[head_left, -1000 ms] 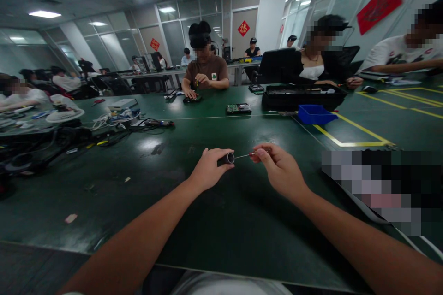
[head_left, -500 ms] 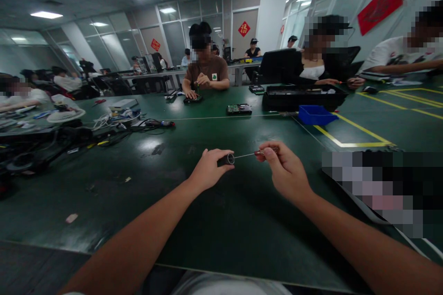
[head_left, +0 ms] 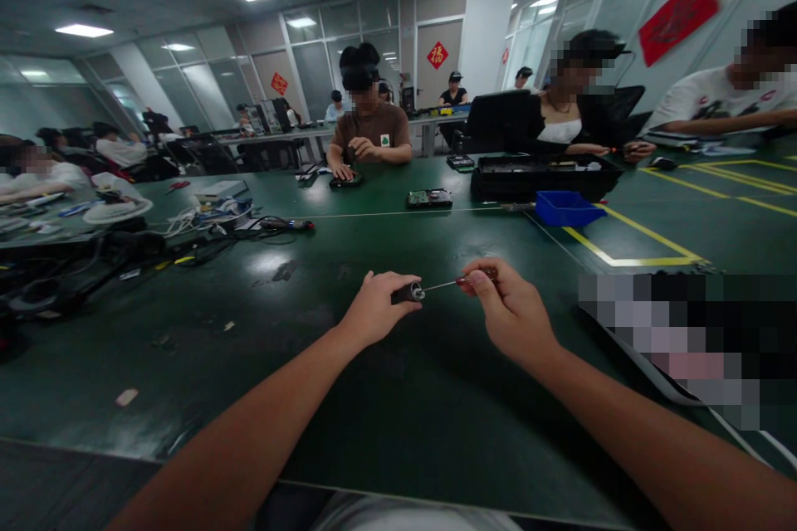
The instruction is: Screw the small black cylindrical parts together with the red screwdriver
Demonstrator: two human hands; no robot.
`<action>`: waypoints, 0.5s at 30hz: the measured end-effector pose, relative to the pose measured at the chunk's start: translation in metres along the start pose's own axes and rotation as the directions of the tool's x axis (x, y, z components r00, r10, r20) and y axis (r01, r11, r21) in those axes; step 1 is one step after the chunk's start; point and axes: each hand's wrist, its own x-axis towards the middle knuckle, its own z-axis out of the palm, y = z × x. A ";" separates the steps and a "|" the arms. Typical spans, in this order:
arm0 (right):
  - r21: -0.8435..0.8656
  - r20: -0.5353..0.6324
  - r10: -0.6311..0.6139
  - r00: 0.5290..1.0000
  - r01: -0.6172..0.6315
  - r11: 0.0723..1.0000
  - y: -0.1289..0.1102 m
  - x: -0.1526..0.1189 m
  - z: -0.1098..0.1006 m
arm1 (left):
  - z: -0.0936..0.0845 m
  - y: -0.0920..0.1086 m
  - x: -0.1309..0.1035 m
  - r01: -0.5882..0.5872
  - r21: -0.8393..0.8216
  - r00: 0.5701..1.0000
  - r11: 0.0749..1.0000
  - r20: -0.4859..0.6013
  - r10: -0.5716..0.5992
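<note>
Fingers and thumb of my left hand (head_left: pixel 381 307) close round a short black cylinder (head_left: pixel 406 293), its round open end facing right. My right hand (head_left: pixel 514 311) grips the reddish handle of a screwdriver (head_left: pixel 443 284). The thin metal shaft points left, and its tip is at the cylinder's end; how far it reaches inside cannot be made out. Both hands are above the green table (head_left: pixel 374 423).
Cables (head_left: pixel 205 245) lie tangled at the left. Ahead are a circuit-board device (head_left: pixel 429 198), a black tray (head_left: pixel 548 182) and a blue bin (head_left: pixel 568 209). A blurred-out object (head_left: pixel 678 348) lies right. A person (head_left: pixel 372 129) sits opposite.
The cylinder's end and the screwdriver tip have shifted slightly down, and a metallic part now shows at the cylinder's end. My right hand has moved slightly left.
</note>
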 end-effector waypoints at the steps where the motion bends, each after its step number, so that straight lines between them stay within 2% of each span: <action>1: -0.009 -0.008 0.002 1.000 -0.003 1.000 0.001 0.000 0.000 | 0.000 0.000 0.000 0.004 -0.004 1.000 1.000 -0.002 -0.004; 15: -0.029 -0.041 0.015 0.999 -0.016 0.999 0.003 -0.001 0.000 | 0.001 -0.003 0.002 -0.028 -0.112 0.999 0.993 -0.037 0.024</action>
